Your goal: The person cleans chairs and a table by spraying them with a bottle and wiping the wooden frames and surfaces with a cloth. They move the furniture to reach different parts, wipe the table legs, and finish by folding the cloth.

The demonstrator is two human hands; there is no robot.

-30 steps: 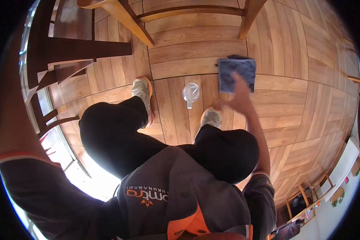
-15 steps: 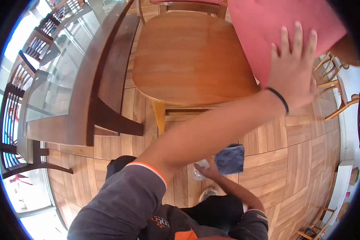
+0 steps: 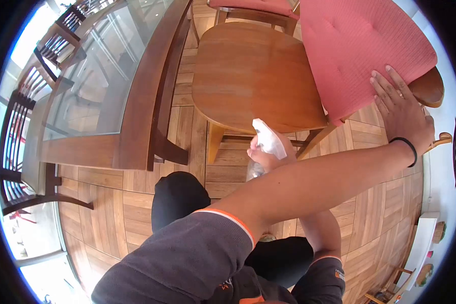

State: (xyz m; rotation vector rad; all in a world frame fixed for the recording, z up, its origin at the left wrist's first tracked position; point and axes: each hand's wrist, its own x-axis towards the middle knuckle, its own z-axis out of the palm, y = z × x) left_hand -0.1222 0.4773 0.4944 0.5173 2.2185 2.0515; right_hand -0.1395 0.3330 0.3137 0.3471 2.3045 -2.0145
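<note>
My left arm reaches across to the right, and my left hand point(image 3: 403, 109) lies open on the lower edge of the pink cushion point(image 3: 359, 50) on the chair's back, fingers flat and slightly apart. Beneath that forearm, my right hand point(image 3: 273, 158) is wrapped round a clear spray bottle with a white trigger head point(image 3: 269, 139). Its nozzle points up and left, in front of the bare wooden chair seat point(image 3: 253, 76). The forearm and right hand hide part of the bottle.
A dark wooden table point(image 3: 137, 101) with a glass top stands left of the chair. Another chair with a pink seat point(image 3: 253, 5) is behind. Slatted dark chairs point(image 3: 15, 137) line the far left. A white ledge point(image 3: 423, 243) runs along the right wall.
My right hand has risen from near the floor with the spray bottle, up to the seat's front edge. My left hand has shifted right and down the cushion. The blue cloth is now out of sight.
</note>
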